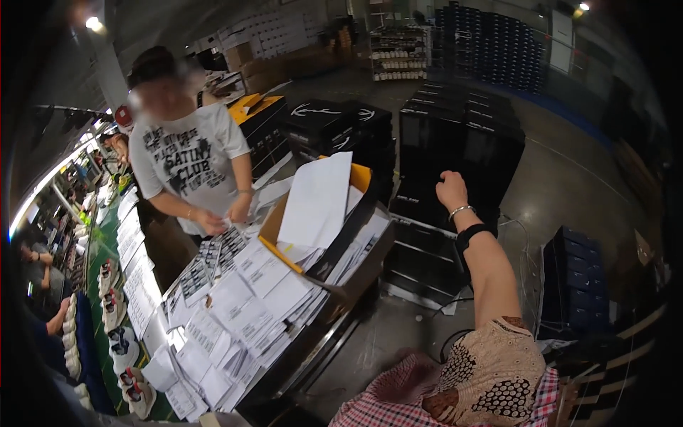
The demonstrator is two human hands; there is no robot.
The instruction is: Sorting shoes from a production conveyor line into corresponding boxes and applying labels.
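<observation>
Much open floor (573,178) lies right of the black boxes (427,160), stacked near the edge of the table (321,350); my right hand (452,190) reaches to them, fingers curled in, though I cannot tell whether they pinch anything

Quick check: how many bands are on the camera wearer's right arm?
2: a thin, light bracelet at the wrist, nearest the right hand, and a wider black band farther up the forearm. The patterned sleeve could hide others.
</observation>
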